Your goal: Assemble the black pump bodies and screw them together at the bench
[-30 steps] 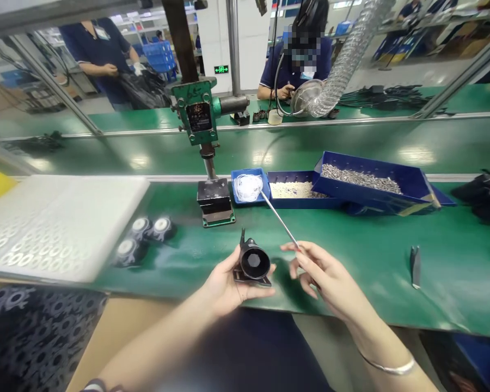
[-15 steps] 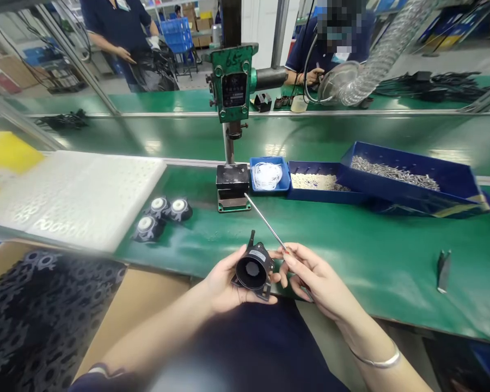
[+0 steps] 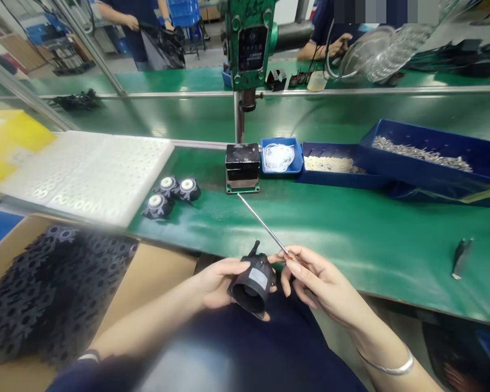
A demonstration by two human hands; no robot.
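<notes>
Left grip (image 3: pixel 220 280) clamps black housing (image 3: pixel 253 287), right grip (image 3: pixel 318 280) thin rod (image 3: pixel 265 227); blue bins (image 3: pixel 433 177), press (image 3: pixel 251 49) beyond

Ahead of me, a green metal press head (image 3: pixel 251 49) stands above a black rectangular block (image 3: pixel 242 161) on the green tabletop (image 3: pixel 375 234). Just right of the block I see a small blue plastic tray (image 3: pixel 281 173) of white, stringy loops (image 3: pixel 279 158), then a dark-blue bin (image 3: pixel 335 181) of tiny cream pieces (image 3: pixel 330 164), overlapped by a larger blue bin (image 3: pixel 428 177) of silvery metal pieces (image 3: pixel 424 154). To my left lie three black round parts with white centres (image 3: pixel 158 206), beside a broad white slab (image 3: pixel 118 169). Nearer me, an open cardboard box (image 3: pixel 155 272) holds many flat dark-grey parts (image 3: pixel 36 288). Far right lies a dark two-pronged tool (image 3: pixel 460 260).
</notes>
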